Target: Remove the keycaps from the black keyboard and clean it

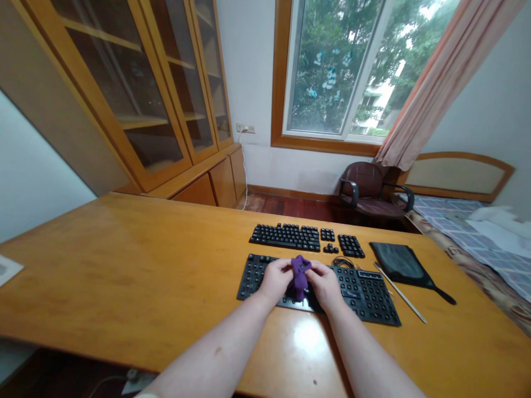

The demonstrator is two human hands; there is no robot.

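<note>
Between my two hands a small purple cloth (299,279) is pinched and bunched up. My left hand (275,282) grips its left side, and my right hand (326,283) grips its right side. Beneath them lies a black keyboard base (373,298) with most keycaps off, its bare key posts showing; its middle is partly hidden by my hands. Behind it, loose black keycaps (286,236) are laid out in keyboard order, with a separate number-pad block (350,246) to the right. A coiled black cable (343,262) rests just behind the base.
On the wooden desk (124,265), a thin pale stick (400,293) and a black pouch (400,264) with a strap lie to the right. A white sheet (8,270) is at the far left edge. Past the desk stand a chair (367,188) and a bed (456,221).
</note>
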